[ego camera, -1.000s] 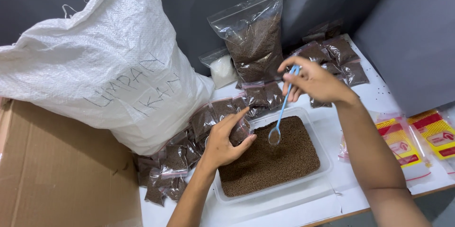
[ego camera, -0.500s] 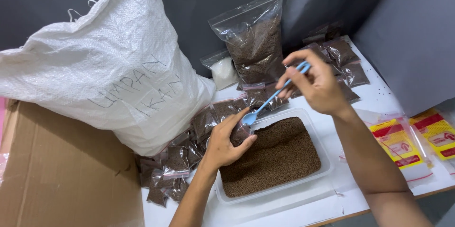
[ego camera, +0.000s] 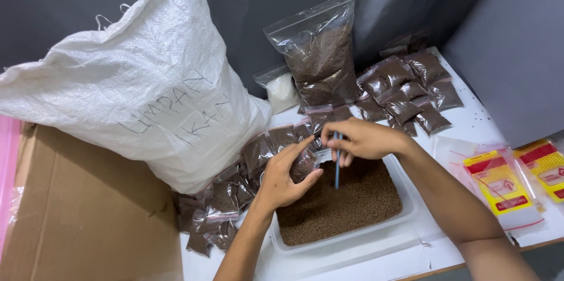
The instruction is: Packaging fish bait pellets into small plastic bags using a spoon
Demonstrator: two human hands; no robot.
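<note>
Over the clear plastic tray of brown pellets [ego camera: 352,210], a small clear pouch [ego camera: 304,165] is pinched by the left hand [ego camera: 282,181]. The thin blue scoop [ego camera: 337,163], raised half a second ago, is now held upright in the closed right hand [ego camera: 361,139]. Filled pouches [ego camera: 405,90] crowd the white surface [ego camera: 470,122] behind; open room remains rightward.

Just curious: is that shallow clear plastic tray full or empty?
Partly full: brown pellets cover the floor of the shallow clear plastic tray.
</note>
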